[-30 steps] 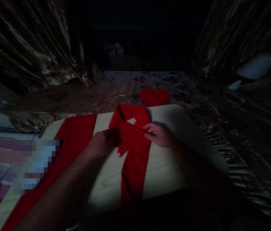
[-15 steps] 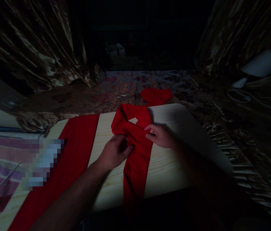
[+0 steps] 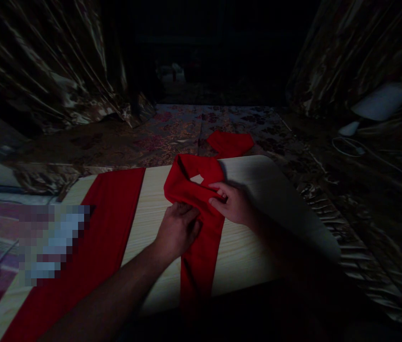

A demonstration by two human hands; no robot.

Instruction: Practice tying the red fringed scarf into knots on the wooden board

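A long red cloth strip (image 3: 201, 266) lies on the light wooden table (image 3: 261, 190), bent into a loop at its middle. Its far end drapes past the back edge, and its near end runs down toward me. At the left side of the crossing, my left hand (image 3: 177, 230) has curled fingers on the fabric; part of its grip is hidden. My right hand (image 3: 233, 204) pinches the strip's right edge between thumb and fingers. Through the loop a small patch of pale wood shows.
A wide red cloth (image 3: 115, 209) lies flat along the table's left side, with a blurred-out object over it. Beyond the table is a patterned cloth surface (image 3: 172, 128). A white lamp (image 3: 382, 102) with a cord stands at right. Curtains (image 3: 69, 61) hang on both sides.
My left hand has moved slightly right and closed further on the strip's crossing. The right hand has shifted slightly left, still at the strip's edge. The view has tilted slightly.
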